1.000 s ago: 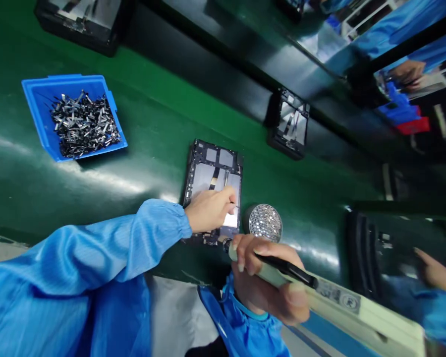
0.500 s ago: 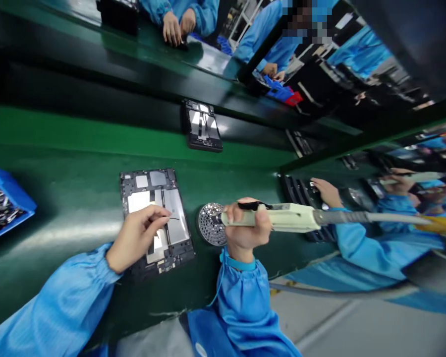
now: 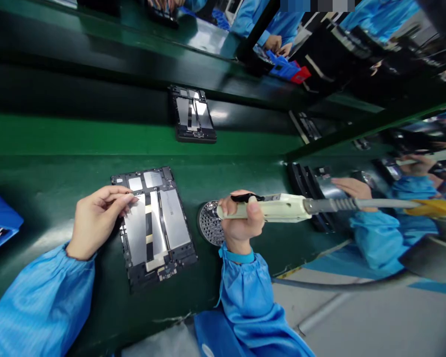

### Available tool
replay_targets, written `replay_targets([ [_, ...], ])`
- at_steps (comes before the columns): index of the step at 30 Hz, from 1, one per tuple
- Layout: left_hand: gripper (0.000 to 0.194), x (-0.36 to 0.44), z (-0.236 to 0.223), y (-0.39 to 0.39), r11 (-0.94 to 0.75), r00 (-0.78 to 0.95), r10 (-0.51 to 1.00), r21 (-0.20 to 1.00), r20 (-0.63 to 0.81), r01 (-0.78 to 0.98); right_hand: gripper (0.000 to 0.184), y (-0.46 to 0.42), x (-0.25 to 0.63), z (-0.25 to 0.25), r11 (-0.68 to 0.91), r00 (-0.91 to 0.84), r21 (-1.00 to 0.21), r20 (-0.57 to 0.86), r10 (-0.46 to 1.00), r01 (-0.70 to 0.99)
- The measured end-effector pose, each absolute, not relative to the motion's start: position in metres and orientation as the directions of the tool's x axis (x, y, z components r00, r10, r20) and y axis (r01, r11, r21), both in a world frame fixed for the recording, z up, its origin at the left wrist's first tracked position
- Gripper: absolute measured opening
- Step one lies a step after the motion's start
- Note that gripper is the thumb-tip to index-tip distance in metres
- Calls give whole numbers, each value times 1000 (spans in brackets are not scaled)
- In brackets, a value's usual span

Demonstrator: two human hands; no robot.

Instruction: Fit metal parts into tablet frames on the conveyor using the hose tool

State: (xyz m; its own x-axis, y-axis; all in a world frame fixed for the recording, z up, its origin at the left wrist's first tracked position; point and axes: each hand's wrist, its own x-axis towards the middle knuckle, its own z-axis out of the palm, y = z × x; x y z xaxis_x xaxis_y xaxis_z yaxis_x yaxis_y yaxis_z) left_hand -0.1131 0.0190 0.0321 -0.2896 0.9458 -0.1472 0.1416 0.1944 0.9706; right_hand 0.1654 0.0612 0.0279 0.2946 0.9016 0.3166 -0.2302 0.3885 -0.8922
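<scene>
An opened tablet (image 3: 175, 218), with silver battery panels and a black frame, lies on the green bench. My left hand (image 3: 98, 218) is over its upper left edge, thumb and fingertips pinched together; whatever is between them is too small to make out. My right hand (image 3: 242, 225) grips a pale electric screwdriver (image 3: 287, 207) with a black lever, held level. The screwdriver's tip end is over a round metal screw dish (image 3: 209, 229) with a perforated top, right of the tablet. Whether the tip touches the dish is hidden.
A second opened tablet (image 3: 194, 116) rests on the raised ledge behind. At the left edge stands a blue bin (image 3: 2, 210) of small metal parts. Dark curved parts (image 3: 312, 198) and a co-worker's hand (image 3: 353, 187) are at right. The screwdriver's cable (image 3: 386, 204) runs rightward.
My view has swung to the right. My left hand moved from the tablet's middle to its upper left edge. The screwdriver has come from near the tablet's lower edge to the screw dish.
</scene>
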Motion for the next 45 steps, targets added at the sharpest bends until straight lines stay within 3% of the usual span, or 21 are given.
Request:
replay_targets([
  [12,25,-125,28,30,175,-398,911,976,-111,127,32,61,160,28,354,328,-912,277,903,-205],
  [19,21,-143,19,60,306,-415,870,952,-267,28,37,62,175,27,397,345,-890,309,886,-223],
  [25,19,-155,3,70,313,-360,901,937,-241,157,44,58,178,56,470,317,-863,400,860,-187],
  [30,14,-157,-3,69,236,-306,942,918,-136,317,38,56,135,82,430,84,-864,423,902,-263],
  [36,12,-156,-7,69,185,-253,964,898,-86,398,36,77,47,94,309,-41,-887,343,939,-344],
  [45,16,-153,-15,76,199,-247,964,885,-99,420,29,117,-49,63,237,-62,-907,275,960,-347],
])
